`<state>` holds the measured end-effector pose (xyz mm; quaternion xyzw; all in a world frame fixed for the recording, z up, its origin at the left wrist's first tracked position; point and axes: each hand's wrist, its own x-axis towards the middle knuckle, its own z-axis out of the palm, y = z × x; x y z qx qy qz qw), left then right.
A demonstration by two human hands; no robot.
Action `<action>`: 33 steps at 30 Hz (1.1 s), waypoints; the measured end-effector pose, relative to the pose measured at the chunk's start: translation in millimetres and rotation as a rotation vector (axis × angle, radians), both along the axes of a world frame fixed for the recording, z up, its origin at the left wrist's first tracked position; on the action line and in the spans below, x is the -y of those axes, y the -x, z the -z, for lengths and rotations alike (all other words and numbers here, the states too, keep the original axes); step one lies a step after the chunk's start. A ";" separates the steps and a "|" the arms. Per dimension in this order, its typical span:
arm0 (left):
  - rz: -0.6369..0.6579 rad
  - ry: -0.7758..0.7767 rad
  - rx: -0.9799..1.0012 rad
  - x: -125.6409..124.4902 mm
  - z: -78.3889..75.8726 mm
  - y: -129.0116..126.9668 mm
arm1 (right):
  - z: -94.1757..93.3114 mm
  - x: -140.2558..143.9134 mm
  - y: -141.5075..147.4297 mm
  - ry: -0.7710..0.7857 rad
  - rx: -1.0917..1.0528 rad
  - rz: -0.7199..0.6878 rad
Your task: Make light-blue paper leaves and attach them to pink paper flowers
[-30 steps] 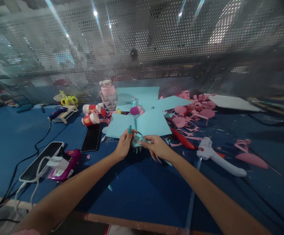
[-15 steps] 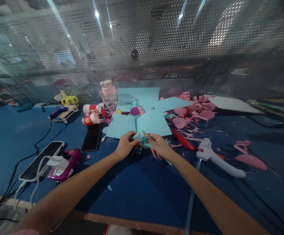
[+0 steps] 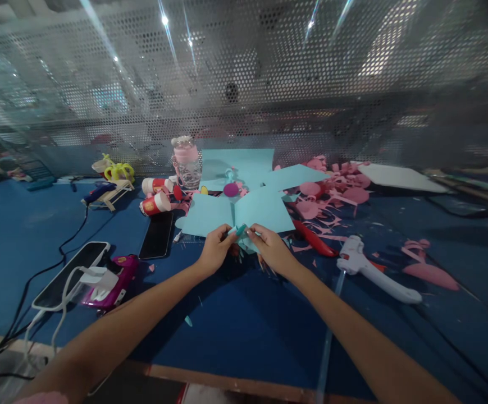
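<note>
Just in front of the light-blue paper sheets, my left hand (image 3: 217,248) pinches a small teal paper piece (image 3: 241,229) between thumb and fingertips. My right hand (image 3: 269,247) is closed at the other end of the same piece, thumb and forefinger pressed together. Its exact shape is partly hidden by my fingers. Behind my hands lie a left light-blue sheet (image 3: 208,215) and a right light-blue sheet (image 3: 262,210), with a purple oval (image 3: 231,189) at their far edge. Small scraps show under my hands, too blurred to tell apart.
A white glue gun (image 3: 374,269) and a red-handled tool (image 3: 315,240) lie at right, near heaped pink paper cutouts (image 3: 340,188). On the left are a black phone (image 3: 156,235), a white-framed phone (image 3: 69,275) with cables, a purple device (image 3: 115,283), paper cups (image 3: 156,203) and a bottle (image 3: 187,165).
My right fingers have shifted slightly and drawn in at the teal piece, which now stands more tilted between both hands. The things around them stay put.
</note>
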<state>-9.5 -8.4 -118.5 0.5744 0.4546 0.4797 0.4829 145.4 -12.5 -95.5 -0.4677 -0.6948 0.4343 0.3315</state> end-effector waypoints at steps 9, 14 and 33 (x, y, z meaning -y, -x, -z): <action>-0.072 -0.201 -0.142 0.7 -1.3 3.3 | 2.0 1.7 3.9 -0.004 0.008 -0.046; -0.091 -0.183 -0.135 1.7 -1.1 3.0 | 4.3 2.5 3.9 0.043 -0.024 -0.043; -0.052 -0.155 -0.124 -1.0 3.0 5.8 | 1.8 -0.8 3.9 0.171 -0.024 -0.043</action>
